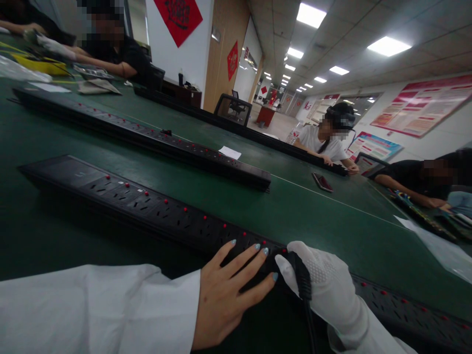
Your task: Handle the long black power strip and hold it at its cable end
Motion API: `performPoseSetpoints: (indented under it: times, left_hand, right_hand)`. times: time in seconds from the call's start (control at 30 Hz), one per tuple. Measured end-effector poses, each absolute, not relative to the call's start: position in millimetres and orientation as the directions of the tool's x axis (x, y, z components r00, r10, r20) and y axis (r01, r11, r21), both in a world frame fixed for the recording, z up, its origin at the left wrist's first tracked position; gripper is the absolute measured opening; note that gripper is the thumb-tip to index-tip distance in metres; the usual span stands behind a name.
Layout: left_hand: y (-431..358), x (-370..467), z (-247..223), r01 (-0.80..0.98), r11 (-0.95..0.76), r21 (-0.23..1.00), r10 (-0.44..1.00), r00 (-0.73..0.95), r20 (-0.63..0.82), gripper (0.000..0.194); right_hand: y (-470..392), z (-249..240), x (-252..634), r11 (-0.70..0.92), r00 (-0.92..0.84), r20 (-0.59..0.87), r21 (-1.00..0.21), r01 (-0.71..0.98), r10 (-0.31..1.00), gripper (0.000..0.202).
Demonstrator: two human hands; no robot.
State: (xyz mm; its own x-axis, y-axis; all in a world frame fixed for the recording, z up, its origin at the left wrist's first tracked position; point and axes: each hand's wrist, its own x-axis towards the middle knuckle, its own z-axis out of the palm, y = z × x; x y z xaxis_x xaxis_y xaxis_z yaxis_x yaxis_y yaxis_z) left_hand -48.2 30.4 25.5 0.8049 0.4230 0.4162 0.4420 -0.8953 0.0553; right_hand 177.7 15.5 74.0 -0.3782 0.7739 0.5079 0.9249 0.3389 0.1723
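A long black power strip (162, 212) with a row of sockets and red buttons lies slantwise across the table in front of me. My left hand (232, 287), bare with pale blue nails, rests on it with fingers spread flat. Just to its right, my right hand (324, 280) wears a white dotted glove and is closed around a black power plug (301, 275) with its cord running down. That plug is at the strip's sockets beside a red button; the glove hides its front, so I cannot tell how deep it sits.
Behind lies a second black power strip (155, 137), and a third dark strip (228, 125) stretches farther back. On the green table (317, 221) are a phone (322, 182), a white paper slip (230, 152) and a plastic sheet (438, 246). Several people sit around the table.
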Motion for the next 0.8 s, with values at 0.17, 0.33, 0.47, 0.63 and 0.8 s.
performPoseSetpoints:
  times: [0.17,0.33,0.47,0.63,0.8]
  left_hand:
    - [29.8,-47.0,24.2,0.455,-0.889,0.055,0.430,0.785,0.446,0.065]
    - [30.3,-47.9,25.9,0.450,-0.892,0.034,0.420,0.801,0.428,0.068]
    - [30.8,-48.4,26.2,0.448,-0.893,0.036,0.422,0.809,0.409,0.070]
    - [31.0,-48.4,25.8,0.441,-0.896,0.053,0.421,0.805,0.419,0.067]
    - [31.2,-48.7,26.7,0.432,-0.900,0.061,0.419,0.817,0.396,0.073]
  right_hand:
    - [15.5,74.9,176.8,0.347,-0.393,0.513,0.188,0.919,0.763,0.027]
    - [15.5,74.6,178.0,0.341,-0.389,0.517,0.190,0.921,0.762,0.026]
    - [15.3,74.6,179.3,0.347,-0.384,0.513,0.170,0.922,0.768,0.024]
    - [15.2,73.0,179.8,0.344,-0.373,0.488,0.152,0.927,0.789,0.022]
    - [16.1,71.8,180.2,0.338,-0.365,0.481,0.145,0.930,0.797,0.021]
